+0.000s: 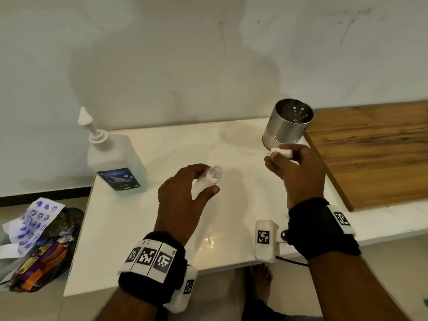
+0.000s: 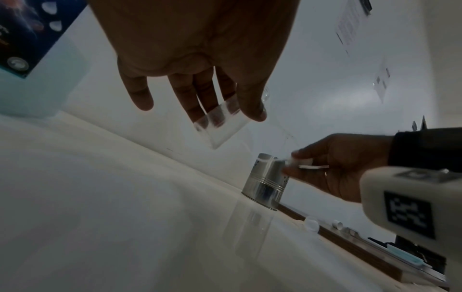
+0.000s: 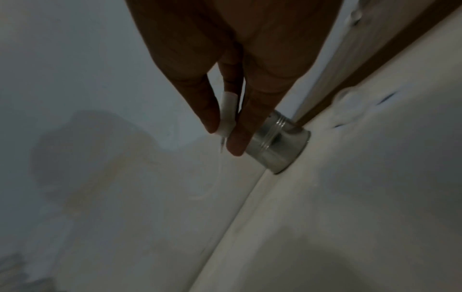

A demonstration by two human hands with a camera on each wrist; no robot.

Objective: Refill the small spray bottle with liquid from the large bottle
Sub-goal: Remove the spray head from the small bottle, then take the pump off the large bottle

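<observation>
My left hand (image 1: 185, 193) grips the small clear spray bottle (image 1: 209, 179) above the middle of the white table, tilted, with its threaded neck uncovered; the bottle (image 2: 220, 128) shows between the fingers in the left wrist view. My right hand (image 1: 294, 167) pinches the white spray head (image 1: 283, 151) with its thin dip tube, held up in front of the steel cup; the spray head (image 3: 227, 114) sits between thumb and fingers. The large pump bottle (image 1: 115, 165) with a blue label stands at the table's far left corner, untouched.
A perforated steel cup (image 1: 287, 126) stands at the back of the white table (image 1: 143, 239), against a wooden board (image 1: 370, 154) on the right. A bag of wrappers and tissue (image 1: 39, 242) lies on the floor to the left. A bare foot (image 1: 260, 281) shows under the table's front edge.
</observation>
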